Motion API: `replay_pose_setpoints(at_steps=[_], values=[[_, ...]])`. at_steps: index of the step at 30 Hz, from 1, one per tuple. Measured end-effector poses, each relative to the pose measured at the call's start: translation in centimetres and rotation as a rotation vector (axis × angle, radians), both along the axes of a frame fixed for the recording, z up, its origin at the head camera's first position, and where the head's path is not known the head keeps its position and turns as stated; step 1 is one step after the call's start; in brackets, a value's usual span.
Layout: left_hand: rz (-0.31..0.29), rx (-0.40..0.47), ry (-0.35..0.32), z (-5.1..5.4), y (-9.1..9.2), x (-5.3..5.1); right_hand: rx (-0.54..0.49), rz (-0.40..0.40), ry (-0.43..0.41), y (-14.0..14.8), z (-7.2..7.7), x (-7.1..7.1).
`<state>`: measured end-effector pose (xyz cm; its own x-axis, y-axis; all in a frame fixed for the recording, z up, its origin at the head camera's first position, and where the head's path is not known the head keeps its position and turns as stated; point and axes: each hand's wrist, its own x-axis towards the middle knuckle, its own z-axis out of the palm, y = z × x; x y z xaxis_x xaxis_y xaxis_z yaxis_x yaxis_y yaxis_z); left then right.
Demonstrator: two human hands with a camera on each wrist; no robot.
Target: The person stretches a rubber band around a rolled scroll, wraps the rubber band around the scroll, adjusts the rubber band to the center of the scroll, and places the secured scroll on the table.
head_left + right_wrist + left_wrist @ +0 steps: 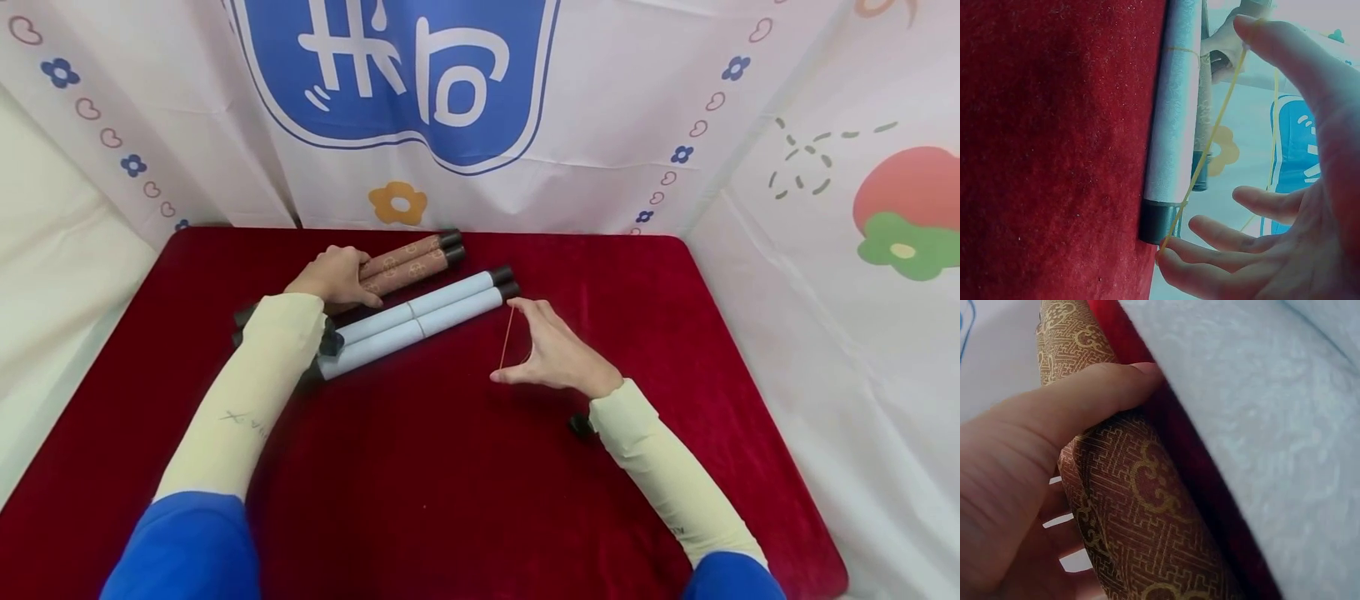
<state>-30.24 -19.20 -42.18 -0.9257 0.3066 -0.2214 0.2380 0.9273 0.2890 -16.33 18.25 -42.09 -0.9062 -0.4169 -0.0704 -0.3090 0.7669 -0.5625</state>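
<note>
My left hand [333, 277] grips a pair of brown scrolls [411, 272] with gold patterns and black end knobs. In the left wrist view, the thumb lies across the brown fabric [1154, 494] and the fingers pass behind it. My right hand [558, 350] is spread apart from the rolls, with a thin rubber band [507, 337] stretched between thumb and fingers. In the right wrist view the yellowish band [1219, 119] runs from the thumb tip to the fingertips. Between the hands lie two light-blue scrolls [390, 335], side by side with a band round their middle.
A dark red cloth [450, 483] covers the table. White printed curtains [615, 108] stand behind and at both sides. Each wrist carries a small black device, such as the one [581, 426] under the right wrist.
</note>
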Motion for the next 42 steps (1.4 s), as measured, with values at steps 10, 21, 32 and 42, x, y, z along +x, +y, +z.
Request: replay_pose_setpoints(at_steps=[10,21,32,42], values=[[0.007,-0.05,0.054,1.9,-0.4,2.1,-0.071,-0.002,0.012,0.0,0.2,-0.5],[-0.025,0.035,0.156,3.5,-0.4,6.5,-0.188,0.006,-0.031,-0.2,0.6,-1.1],[-0.065,0.025,0.183,4.1,1.1,11.7,-0.376,0.052,-0.038,-1.0,1.5,-1.4],[-0.13,0.068,0.203,3.6,2.0,14.4,-0.434,0.13,-0.004,-2.0,1.1,-1.7]])
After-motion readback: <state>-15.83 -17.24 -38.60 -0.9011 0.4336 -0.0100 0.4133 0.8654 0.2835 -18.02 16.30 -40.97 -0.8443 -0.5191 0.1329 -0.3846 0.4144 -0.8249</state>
